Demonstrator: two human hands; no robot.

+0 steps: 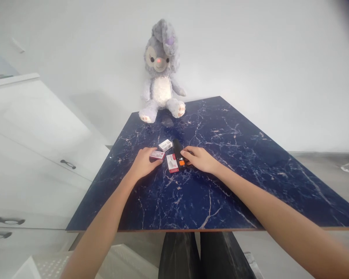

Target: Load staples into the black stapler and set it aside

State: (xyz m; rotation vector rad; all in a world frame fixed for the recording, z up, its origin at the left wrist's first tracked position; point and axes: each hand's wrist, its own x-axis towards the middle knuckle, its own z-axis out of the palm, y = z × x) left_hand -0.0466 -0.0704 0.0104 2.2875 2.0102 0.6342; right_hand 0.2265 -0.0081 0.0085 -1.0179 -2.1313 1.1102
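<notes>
On a dark blue marble-patterned table (227, 182), my left hand (144, 162) rests with curled fingers on a small red and white box (157, 155). My right hand (200, 159) lies over a black stapler with an orange part (178, 154), fingers closed on it. Between the hands lies a second small red and white box (172, 163). A third small white box (165, 145) sits just beyond them.
A grey and white plush rabbit (162, 73) sits at the table's far edge against a white wall. White cabinets with dark handles (67, 164) stand to the left. My dark trouser legs (203, 255) show below the table's near edge.
</notes>
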